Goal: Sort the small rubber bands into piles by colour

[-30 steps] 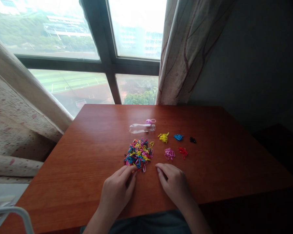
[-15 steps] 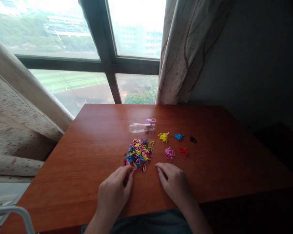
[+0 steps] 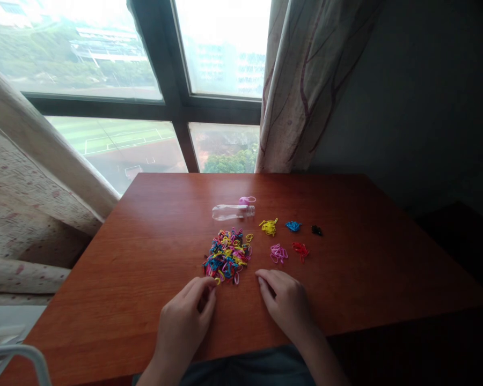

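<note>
A mixed heap of small coloured rubber bands (image 3: 227,254) lies on the table. At its near edge my left hand (image 3: 187,316) is closed in a pinch, with a yellow rubber band (image 3: 218,280) at the fingertips. My right hand (image 3: 285,300) rests on the wood to the right of the heap, fingers curled together, nothing visible in them. Beyond it lie sorted little piles: pink bands (image 3: 278,253), red bands (image 3: 301,251), yellow bands (image 3: 269,227), blue bands (image 3: 293,226) and black bands (image 3: 316,230).
Behind the heap a clear plastic bottle (image 3: 230,213) lies on its side, with a pink looped cap (image 3: 245,200) by its neck. The wooden table (image 3: 145,241) meets a window with curtains (image 3: 290,107). A white curved rail (image 3: 28,351) is at the lower left.
My left hand has drawn back slightly to the left from the heap, and the yellow rubber band moved with its fingertips. My right hand stays in place. The view shifted a little.
</note>
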The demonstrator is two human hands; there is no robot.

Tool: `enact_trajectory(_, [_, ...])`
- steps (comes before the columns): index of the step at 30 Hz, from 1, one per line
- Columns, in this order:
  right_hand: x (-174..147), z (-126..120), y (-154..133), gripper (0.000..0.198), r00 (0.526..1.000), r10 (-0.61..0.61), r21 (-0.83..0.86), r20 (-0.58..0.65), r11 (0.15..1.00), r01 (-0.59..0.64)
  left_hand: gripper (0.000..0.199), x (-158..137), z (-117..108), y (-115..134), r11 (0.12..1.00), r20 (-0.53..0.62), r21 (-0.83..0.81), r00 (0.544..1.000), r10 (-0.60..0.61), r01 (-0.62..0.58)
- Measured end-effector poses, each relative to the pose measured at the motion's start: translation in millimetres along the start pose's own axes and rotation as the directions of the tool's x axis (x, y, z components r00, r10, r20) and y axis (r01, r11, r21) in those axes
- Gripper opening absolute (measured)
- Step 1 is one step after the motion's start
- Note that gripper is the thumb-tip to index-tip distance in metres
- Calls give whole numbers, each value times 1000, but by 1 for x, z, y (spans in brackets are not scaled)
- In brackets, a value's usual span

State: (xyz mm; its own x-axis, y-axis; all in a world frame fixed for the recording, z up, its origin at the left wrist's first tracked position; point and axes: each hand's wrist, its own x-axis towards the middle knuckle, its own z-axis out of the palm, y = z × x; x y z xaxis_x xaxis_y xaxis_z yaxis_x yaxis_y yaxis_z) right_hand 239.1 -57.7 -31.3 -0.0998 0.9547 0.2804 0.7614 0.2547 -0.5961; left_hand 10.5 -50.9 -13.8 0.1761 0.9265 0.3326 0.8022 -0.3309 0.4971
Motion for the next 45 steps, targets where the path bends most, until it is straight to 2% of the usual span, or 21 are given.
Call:
enact_trajectory(5, [1, 0, -4, 23, 1000, 7, -8, 3, 1000, -7, 10, 10, -4, 4, 978, 24, -206, 999, -26, 31])
enact_trajectory(10, [3, 6, -21, 19, 996, -24, -30, 80, 999, 26, 8, 47, -4, 21, 955, 105, -297, 994, 9, 23])
enact_trajectory(15, [6, 9, -30, 18, 995, -34, -28, 95, 999, 36, 7, 93, 6, 37, 972, 174, -207, 974, 144, -106])
enact_trajectory(21, [6, 8, -26, 22, 996, -41, 24, 73, 999, 39, 10, 152, 34, 55, 966, 270, -135, 930, 251, -222])
enact_trajectory(26, [6, 9, -25, 24, 997, -32, 58, 65, 998, 29, 13, 176, 57, 66, 957, 330, -90, 899, 289, -275])
enact_trajectory(30, [5, 10, -25, 25, 998, -33, 68, 53, 997, 29, 14, 174, 61, 64, 960, 327, -77, 903, 279, -269])
enact_trajectory(35, [4, 10, -25, 24, 997, -34, 65, 73, 997, 29, 12, 152, 36, 52, 966, 263, -113, 930, 255, -233])
enact_trajectory(39, [4, 6, -28, 20, 995, -43, 49, 87, 998, 38, 11, 115, 8, 34, 969, 177, -161, 960, 216, -188])
enact_trajectory(42, [3, 3, -31, 16, 993, -61, 25, 102, 998, 59, 13, 79, -4, 18, 962, 58, -267, 995, 81, -62])
enact_trajectory(45, [2, 4, -34, 14, 992, -62, 7, 106, 998, 62, 11, 49, -7, 5, 948, 49, -317, 999, 1, 14])
